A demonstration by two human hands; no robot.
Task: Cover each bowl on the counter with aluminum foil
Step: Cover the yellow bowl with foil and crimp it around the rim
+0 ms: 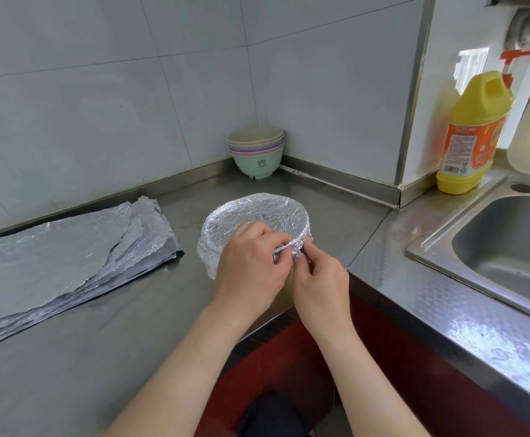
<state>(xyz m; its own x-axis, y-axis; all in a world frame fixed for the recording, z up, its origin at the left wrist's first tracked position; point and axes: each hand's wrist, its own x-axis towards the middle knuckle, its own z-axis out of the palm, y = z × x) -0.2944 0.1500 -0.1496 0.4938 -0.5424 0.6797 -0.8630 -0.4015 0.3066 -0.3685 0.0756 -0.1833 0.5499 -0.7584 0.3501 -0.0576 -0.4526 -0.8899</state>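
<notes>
Left hand: reaches in from lower left, palm down, fingers curled over the near rim and pinching a crumpled fold of foil. Right hand: comes in from lower right, just beside the left, thumb and fingertips gripping the same fold at the near-right rim; knuckles of the two hands almost touch. Bowl: upright on the counter, near its front edge and close to the inner corner where the counter turns right; foil stretched over its mouth and tucked down the left side, and only a pale yellow sliver of wall shows between the wrists. Sheets: a loose, wrinkled pile of foil lying flat to the left of the bowl, apart from it, with its far edge along the wall. Stack of bowls: nested, uncovered, green at the bottom, standing in the back corner against the tiles, well behind the hands. Bottle: yellow, red pump, upright on the ledge at far right. Sink: steel basin set in the right-hand run, beyond the corner. Open counter lies between bowl and stack, and in front of the sheets at lower left. The counter's front edge runs directly under the forearms, with a red cabinet front below.
</notes>
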